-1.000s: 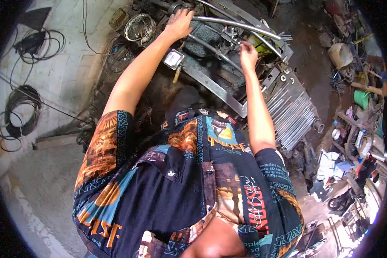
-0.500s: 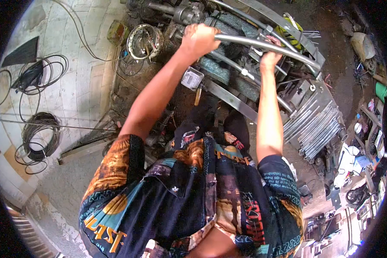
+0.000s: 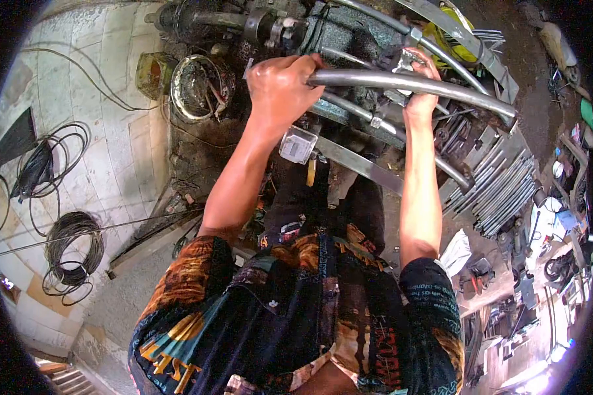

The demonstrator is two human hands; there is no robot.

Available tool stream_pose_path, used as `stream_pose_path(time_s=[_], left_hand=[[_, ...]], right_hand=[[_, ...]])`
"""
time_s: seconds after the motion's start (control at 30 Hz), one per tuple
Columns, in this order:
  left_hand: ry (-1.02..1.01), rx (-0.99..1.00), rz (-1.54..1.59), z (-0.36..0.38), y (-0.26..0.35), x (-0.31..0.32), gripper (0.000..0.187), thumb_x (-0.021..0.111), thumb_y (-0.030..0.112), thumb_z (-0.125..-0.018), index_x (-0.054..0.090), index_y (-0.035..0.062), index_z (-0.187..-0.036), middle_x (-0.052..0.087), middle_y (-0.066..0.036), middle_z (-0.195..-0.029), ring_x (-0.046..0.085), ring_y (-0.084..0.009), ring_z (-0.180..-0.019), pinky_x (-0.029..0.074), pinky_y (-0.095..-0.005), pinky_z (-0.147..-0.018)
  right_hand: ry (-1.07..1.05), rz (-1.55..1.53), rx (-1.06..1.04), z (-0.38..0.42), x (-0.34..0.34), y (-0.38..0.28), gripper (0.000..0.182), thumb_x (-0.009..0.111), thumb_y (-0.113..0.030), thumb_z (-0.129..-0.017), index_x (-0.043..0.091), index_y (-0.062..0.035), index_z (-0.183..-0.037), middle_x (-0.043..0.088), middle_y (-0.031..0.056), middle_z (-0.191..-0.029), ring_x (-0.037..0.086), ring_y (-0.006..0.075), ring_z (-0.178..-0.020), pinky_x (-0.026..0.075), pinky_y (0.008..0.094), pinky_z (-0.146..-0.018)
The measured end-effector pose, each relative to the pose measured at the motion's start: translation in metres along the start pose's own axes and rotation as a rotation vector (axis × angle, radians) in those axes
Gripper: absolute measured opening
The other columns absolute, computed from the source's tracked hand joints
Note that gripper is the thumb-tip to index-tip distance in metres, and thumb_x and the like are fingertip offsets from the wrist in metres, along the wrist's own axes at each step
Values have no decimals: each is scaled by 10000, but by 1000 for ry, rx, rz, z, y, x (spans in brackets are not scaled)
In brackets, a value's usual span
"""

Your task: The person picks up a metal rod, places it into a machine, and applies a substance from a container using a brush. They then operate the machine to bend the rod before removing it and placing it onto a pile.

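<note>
My left hand (image 3: 280, 85) is wrapped round the near end of a long, slightly bent steel pipe (image 3: 402, 80). The pipe runs right across the machine, its open end above the metal plate there. Below the pipe, my right hand (image 3: 424, 92) has its fingers curled at a shiny metal piece (image 3: 405, 60); the pipe covers part of this hand. The piece's exact kind cannot be made out. Under both hands lies the machine bed (image 3: 339, 39), dark and greasy, with steel rods (image 3: 356, 108) along it.
A grimy bucket (image 3: 201, 89) stands left of the machine. Several thin metal rods (image 3: 494, 187) lie on the right. A clear-covered box (image 3: 298, 145) sits at the near edge, beside a flat metal bar (image 3: 359, 164). Coiled cable (image 3: 74, 243) lies on the tiles.
My left hand has moved left and down in the view, and the pipe has come nearer. My right hand stays at the shiny piece. The whole view has shifted a little.
</note>
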State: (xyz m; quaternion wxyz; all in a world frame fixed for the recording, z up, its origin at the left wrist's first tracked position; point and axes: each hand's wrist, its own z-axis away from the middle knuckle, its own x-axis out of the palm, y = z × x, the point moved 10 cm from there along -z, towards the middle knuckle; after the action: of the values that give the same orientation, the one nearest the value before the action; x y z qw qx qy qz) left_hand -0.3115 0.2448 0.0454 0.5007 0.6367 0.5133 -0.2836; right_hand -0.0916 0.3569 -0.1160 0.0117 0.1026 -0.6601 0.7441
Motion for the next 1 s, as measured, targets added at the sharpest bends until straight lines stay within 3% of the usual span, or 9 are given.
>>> stream_pose_path(time_s=[0.13,0.2,0.23,0.3,0.5,0.7,0.83,0.93,1.0], left_hand=[[24,15,49,-4,-10,-2,164,737,131,-596,579,88,-609,564,-81,-555,567,-285,-489,441,-372,-461],[12,5,66,-2,-20,2,147,730,125,-586,593,87,-623,577,-80,-570,568,-276,-493,451,-365,-471],[-14,2,-5,-1,-23,5,105,727,143,-614,642,109,-666,589,-68,-577,585,-264,-501,457,-359,-474],[-50,1,-77,-3,-23,7,81,723,161,-641,691,131,-709,602,-56,-584,603,-253,-508,463,-353,-477],[74,126,-44,-13,-31,0,170,713,137,-689,585,98,-584,567,-72,-533,547,-259,-440,416,-356,-425],[90,101,-37,-10,-40,-1,216,711,131,-703,561,97,-551,541,-71,-506,514,-260,-412,390,-347,-412],[77,89,0,-7,-41,3,205,709,129,-706,571,97,-558,534,-71,-503,500,-257,-407,387,-342,-414],[3,-4,-28,-5,-48,9,102,731,114,-642,647,62,-666,556,-116,-566,558,-267,-477,437,-349,-474],[88,46,-3,-6,-49,7,207,699,118,-703,558,90,-554,527,-77,-506,500,-251,-411,390,-342,-416]], right_hand=[[36,-77,67,1,7,14,415,520,-236,-801,660,24,-1093,656,78,-1042,598,142,-880,462,258,-772],[80,-15,-15,-1,12,3,399,529,-221,-801,661,27,-1085,661,68,-1010,591,127,-823,453,241,-733],[90,-17,-12,0,13,2,399,529,-221,-801,661,27,-1085,661,68,-1010,591,127,-823,453,241,-733],[106,-123,105,4,13,11,294,530,-130,-790,682,27,-987,681,86,-1037,576,163,-973,418,269,-878],[98,-119,-26,1,27,8,303,498,-159,-824,678,33,-974,676,107,-1073,588,160,-957,439,286,-880],[90,-136,0,-2,36,15,320,487,-168,-823,680,24,-991,679,98,-1065,586,152,-934,445,287,-865],[103,-118,53,-1,33,14,325,487,-169,-819,677,10,-1011,683,83,-1053,573,135,-885,450,275,-828],[73,-221,91,-2,36,23,330,488,-164,-816,673,7,-1029,685,77,-1043,565,129,-854,453,272,-819],[50,-190,87,-4,38,21,340,494,-167,-817,663,11,-1051,685,84,-1043,579,131,-882,454,272,-824]])
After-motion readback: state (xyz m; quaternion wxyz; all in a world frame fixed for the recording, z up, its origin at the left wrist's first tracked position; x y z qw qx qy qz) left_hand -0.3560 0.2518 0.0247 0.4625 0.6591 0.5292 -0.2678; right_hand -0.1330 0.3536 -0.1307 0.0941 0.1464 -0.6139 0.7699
